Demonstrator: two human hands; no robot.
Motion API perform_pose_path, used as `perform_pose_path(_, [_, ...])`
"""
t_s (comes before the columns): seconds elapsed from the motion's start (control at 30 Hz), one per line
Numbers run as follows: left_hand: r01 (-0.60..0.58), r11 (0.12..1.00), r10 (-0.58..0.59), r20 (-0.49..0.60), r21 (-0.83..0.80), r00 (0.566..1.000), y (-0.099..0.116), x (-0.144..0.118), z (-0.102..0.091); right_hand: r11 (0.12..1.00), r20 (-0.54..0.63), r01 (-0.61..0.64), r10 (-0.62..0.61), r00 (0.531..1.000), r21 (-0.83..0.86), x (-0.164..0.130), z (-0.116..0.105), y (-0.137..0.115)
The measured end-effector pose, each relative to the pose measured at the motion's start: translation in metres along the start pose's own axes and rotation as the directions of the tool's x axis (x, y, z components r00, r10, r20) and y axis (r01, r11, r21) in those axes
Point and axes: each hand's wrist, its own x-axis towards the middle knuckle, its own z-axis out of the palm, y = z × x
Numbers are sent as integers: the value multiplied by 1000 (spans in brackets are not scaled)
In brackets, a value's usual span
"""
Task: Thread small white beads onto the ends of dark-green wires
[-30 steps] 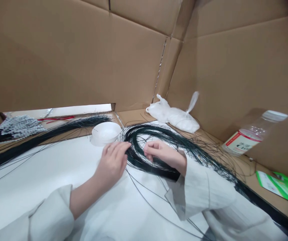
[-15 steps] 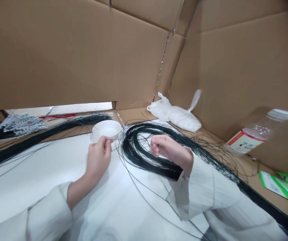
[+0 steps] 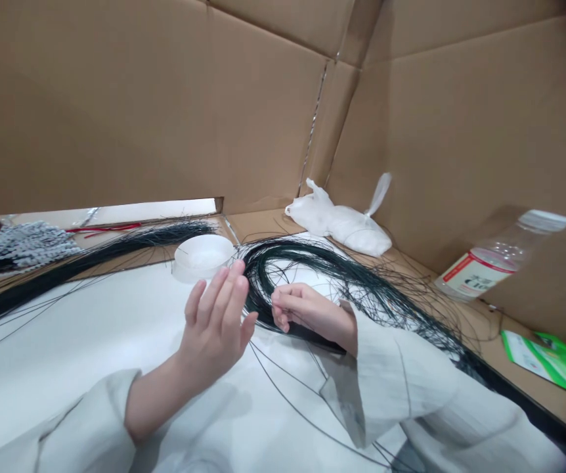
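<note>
My left hand is lifted off the white table sheet with its fingers straight and spread, holding nothing. It hovers just in front of a shallow white round dish. My right hand lies curled with its fingertips pinched on a looped bundle of thin dark green wires. The bundle runs on to the right past my sleeve. A few loose single wires trail across the sheet below both hands.
Cardboard walls close in the back and right. A long dark wire bundle, white-tipped stems and red strips lie at left. A tied white plastic bag, a plastic bottle and a green packet sit at right.
My left hand went from the wire loop to the dish rim, pinched there, then pulled back and rose with its fingers spread. My right hand shifted slightly left on the wires.
</note>
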Motion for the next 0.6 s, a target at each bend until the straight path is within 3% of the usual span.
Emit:
perform_pose_path(0.1, [-65,994,67,-24,90,997,-4,0,0,999,-1,-11,11,1000,39,2,-2,3])
perform_pose_path(0.23, [-201,975,188,127,96,974,-5,0,0,997,22,-22,21,1000,71,4,-1,7])
perform_pose_path(0.33, [-181,983,183,220,-28,958,-4,0,3,996,36,-36,33,999,86,5,0,9])
perform_pose_path(0.47, [-139,972,183,233,-192,955,-5,-1,7,988,67,-36,26,997,151,5,1,9])
perform_pose_path(0.6, [10,933,92,264,-360,960,-6,-1,6,981,108,-35,15,994,193,5,1,11])
